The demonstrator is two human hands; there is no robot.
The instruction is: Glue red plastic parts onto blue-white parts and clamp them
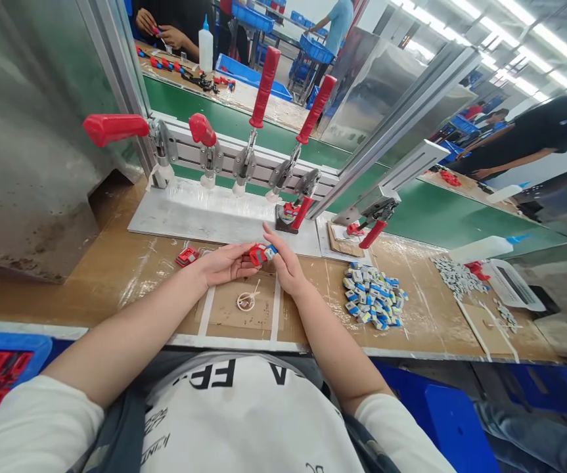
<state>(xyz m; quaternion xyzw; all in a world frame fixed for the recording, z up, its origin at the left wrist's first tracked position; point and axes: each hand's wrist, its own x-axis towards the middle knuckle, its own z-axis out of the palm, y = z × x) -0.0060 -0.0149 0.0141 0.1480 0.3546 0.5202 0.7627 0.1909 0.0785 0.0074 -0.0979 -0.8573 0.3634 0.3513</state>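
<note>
My left hand (228,263) holds a small red plastic housing (258,255) between thumb and fingers, above the bench. My right hand (288,266) is closed at the housing's right end, on a small grey-and-blue block (272,251) that touches the housing. Whether the block sits inside the housing I cannot tell. Another red part (187,256) lies on the bench left of my left hand. Below both hands stands a small round dish (246,301) with a thin stick in it. To the right lies a pile of grey-and-blue blocks (374,295).
Red-handled toggle clamps (266,85) line a metal rail behind my hands. One clamp presses a red part (290,210) in a dark fixture; another clamp (376,220) stands farther right. White bottle (483,249), small grey pieces (455,279) and a blue crate (41,348) flank me. Other people work beyond.
</note>
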